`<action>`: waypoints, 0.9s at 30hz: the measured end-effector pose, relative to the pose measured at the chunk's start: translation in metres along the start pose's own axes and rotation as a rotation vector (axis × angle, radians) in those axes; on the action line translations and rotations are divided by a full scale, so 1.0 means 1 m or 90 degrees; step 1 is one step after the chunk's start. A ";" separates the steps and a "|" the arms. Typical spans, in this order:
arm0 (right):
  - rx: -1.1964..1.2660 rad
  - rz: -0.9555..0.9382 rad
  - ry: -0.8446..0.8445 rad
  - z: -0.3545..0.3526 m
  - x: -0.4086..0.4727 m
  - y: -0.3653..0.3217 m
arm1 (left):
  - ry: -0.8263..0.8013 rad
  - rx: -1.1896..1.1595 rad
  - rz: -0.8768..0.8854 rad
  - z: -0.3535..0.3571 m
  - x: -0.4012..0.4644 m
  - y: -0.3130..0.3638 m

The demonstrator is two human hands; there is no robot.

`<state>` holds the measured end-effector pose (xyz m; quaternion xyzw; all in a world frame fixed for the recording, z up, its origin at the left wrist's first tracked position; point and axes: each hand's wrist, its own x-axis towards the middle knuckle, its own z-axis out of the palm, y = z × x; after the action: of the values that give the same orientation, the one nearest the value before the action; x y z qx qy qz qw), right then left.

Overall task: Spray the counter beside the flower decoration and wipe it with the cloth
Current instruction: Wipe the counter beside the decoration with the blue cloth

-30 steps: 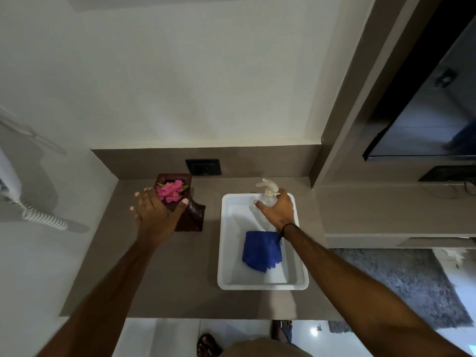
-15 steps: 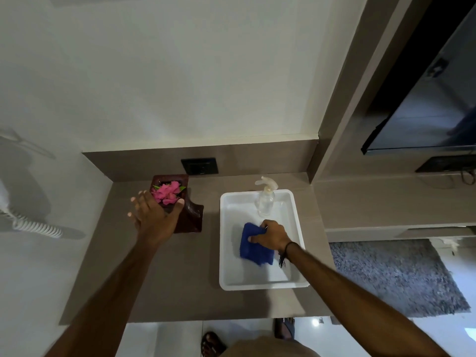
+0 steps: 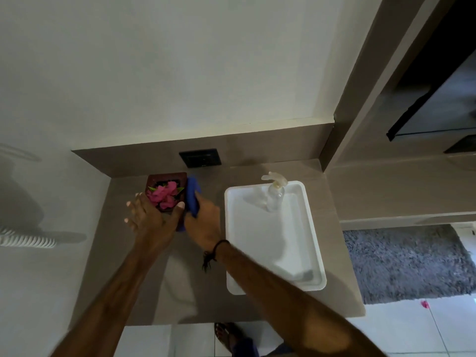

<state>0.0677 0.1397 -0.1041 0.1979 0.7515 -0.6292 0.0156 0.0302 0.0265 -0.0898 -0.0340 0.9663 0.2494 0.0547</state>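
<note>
The flower decoration point(image 3: 164, 193), pink blooms in a dark brown holder, stands at the back left of the brown counter point(image 3: 144, 284). My left hand point(image 3: 150, 220) wraps around the holder's near side. My right hand point(image 3: 203, 222) grips the blue cloth point(image 3: 192, 195) and presses it on the counter just right of the decoration. The clear spray bottle point(image 3: 275, 195) stands upright at the far end of the white tray point(image 3: 313, 228), with no hand on it.
A dark wall socket point(image 3: 200, 157) sits in the backsplash behind the decoration. A side wall bounds the counter on the left. A lower shelf and a grey rug point(image 3: 409, 261) lie to the right. My sandalled foot point(image 3: 228, 336) shows below the counter edge.
My right hand left the spray bottle, picked the blue cloth out of the tray and carried it left to the counter beside the decoration. My left hand closed in on the holder.
</note>
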 end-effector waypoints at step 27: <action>0.181 0.115 -0.102 0.001 0.017 0.028 | -0.028 0.012 -0.006 -0.004 -0.004 0.002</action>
<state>0.0610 0.1466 -0.1353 0.2138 0.6303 -0.7391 0.1038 0.0333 0.0263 -0.0847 -0.0325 0.9670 0.2405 0.0774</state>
